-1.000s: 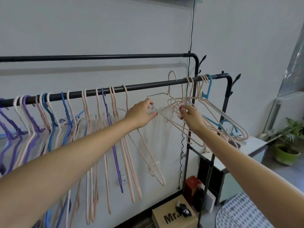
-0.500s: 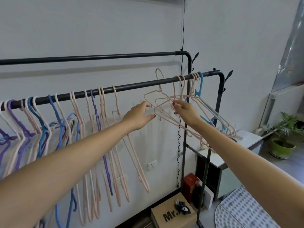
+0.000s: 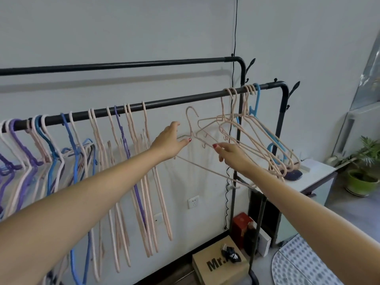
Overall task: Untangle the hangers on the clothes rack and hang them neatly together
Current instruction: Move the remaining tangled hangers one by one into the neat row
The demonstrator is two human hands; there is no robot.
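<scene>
A pink hanger is held off the rail at the centre of the frame, its hook free below the bar. It is pinched at the shoulder by the left hand, while its right arm is gripped by the fingers of the right hand. A tangled pink and blue cluster is hung at the rail's right end. Neatly hung hangers are seen at the left.
</scene>
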